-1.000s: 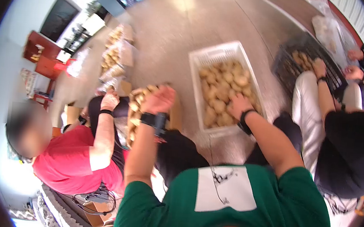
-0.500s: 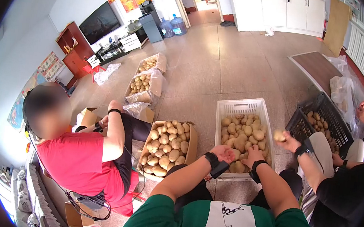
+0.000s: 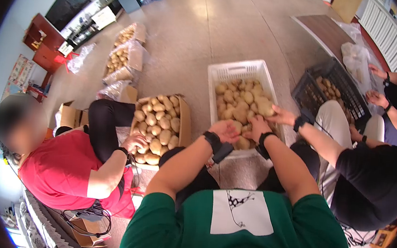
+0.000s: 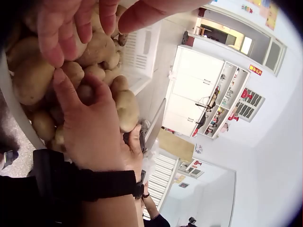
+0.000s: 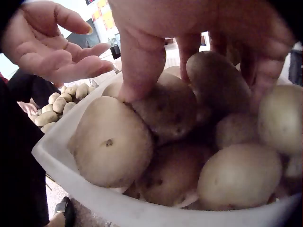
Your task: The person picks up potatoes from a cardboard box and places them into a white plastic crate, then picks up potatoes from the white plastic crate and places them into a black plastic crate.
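the white crate (image 3: pixel 239 70) stands on the floor in front of a person in a green shirt (image 3: pixel 184 225), well filled with potatoes (image 3: pixel 239 99). over the crate's near left part, the left hand (image 3: pixel 226 130) is palm up, fingers loosely bent and spread. the right hand (image 3: pixel 258 128) reaches down inside the crate's near end, thumb and fingers parted and touching potatoes; the close view is dark under the palm, so i cannot tell whether it pinches one. at the crate's right side a neighbour's hand (image 3: pixel 283 117) holds a single potato (image 4: pixel 127 112). left of the crate, a red-shirted person's hand (image 3: pixel 134 142) touches potatoes in a cardboard box (image 3: pixel 185 122); right of the crate, a black basket (image 3: pixel 354 93) holds more.
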A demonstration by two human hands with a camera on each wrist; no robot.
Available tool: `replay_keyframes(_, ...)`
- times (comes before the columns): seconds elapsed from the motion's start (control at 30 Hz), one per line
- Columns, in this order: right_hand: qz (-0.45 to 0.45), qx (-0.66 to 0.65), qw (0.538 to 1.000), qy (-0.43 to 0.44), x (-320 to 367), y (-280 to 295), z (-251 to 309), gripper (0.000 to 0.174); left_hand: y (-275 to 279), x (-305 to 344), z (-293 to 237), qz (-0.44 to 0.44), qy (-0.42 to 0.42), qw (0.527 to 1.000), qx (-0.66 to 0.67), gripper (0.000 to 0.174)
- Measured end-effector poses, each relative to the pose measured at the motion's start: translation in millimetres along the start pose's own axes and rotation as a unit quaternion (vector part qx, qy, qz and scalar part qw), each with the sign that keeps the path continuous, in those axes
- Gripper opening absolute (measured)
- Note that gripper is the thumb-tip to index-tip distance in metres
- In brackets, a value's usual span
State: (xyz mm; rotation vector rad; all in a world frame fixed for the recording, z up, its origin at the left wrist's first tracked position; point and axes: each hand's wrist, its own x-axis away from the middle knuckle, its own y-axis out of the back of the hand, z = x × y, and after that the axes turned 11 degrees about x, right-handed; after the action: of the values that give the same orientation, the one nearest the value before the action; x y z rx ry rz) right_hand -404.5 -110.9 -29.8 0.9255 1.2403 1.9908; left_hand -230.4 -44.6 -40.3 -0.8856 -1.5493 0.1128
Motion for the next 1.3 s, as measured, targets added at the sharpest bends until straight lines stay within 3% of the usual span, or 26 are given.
replay_keyframes(0.2, 0.004, 0.017, 1.0, 0.006, -2, -2, 2, 0.047, -6, 8, 4, -0.016, 0.006, 1.0, -0.018, 0.027)
replay_keyframes(0.37, 0.043, 0.018, 0.999, 0.013, -4, -1, -4, 0.046, -8, 8, 5, -0.018, -0.001, 0.999, -0.028, 0.038)
replay_keyframes(0.43, 0.03, 0.05, 0.996, 0.067, -5, -2, -8, 0.042, -10, 9, 4, -0.005, 0.006, 0.999, -0.034, 0.042)
replay_keyframes(0.47, 0.01, 0.038, 0.997, 0.063, -5, -3, -8, 0.034, -11, 11, 5, -0.008, -0.003, 0.999, -0.038, 0.043)
replay_keyframes(0.57, 0.022, 0.061, 0.998, 0.023, -2, 0, -5, 0.028, -13, 11, 4, -0.01, 0.004, 1.0, -0.029, 0.044)
replay_keyframes(0.7, 0.004, 0.059, 0.998, 0.034, -2, 5, -5, 0.024, -15, 12, 6, -0.01, 0.011, 0.999, -0.031, 0.037)
replay_keyframes(0.8, 0.004, 0.005, 0.999, 0.036, 0, 18, 3, 0.024, -13, 11, 6, 0.002, 0.015, 0.999, -0.031, 0.036)
replay_keyframes(0.87, -0.06, -0.048, 0.995, 0.07, 3, 27, 11, 0.023, -15, 11, 7, 0.007, 0.024, 0.999, -0.02, 0.035)
replay_keyframes(1.0, -0.107, -0.135, 0.975, 0.138, 9, 33, 23, 0.021, -18, 13, 9, -0.01, 0.01, 1.0, -0.009, 0.03)
replay_keyframes(1.1, -0.102, -0.199, 0.947, 0.23, 11, 41, 36, 0.026, -13, 2, 7, 0.109, 0.036, 0.993, 0.035, 0.024)
replay_keyframes(1.13, -0.093, -0.239, 0.939, 0.229, 10, 39, 39, 0.026, -11, -7, 7, 0.165, 0.048, 0.982, 0.079, 0.023)
replay_keyframes(1.17, -0.079, -0.266, 0.937, 0.211, 12, 42, 43, 0.025, -13, -5, 6, 0.15, 0.042, 0.984, 0.086, 0.022)
replay_keyframes(1.2, -0.038, -0.294, 0.939, 0.176, 13, 46, 46, 0.023, -20, 11, 3, 0.07, 0.018, 0.997, 0.022, 0.021)
replay_keyframes(1.23, -0.016, -0.324, 0.931, 0.167, 18, 58, 52, 0.021, -17, 8, 2, 0.083, 0.013, 0.996, 0.024, 0.021)
replay_keyframes(1.3, -0.083, -0.265, 0.945, 0.172, 13, 53, 49, 0.02, -16, 7, 0, 0.087, 0.02, 0.996, 0.007, 0.021)
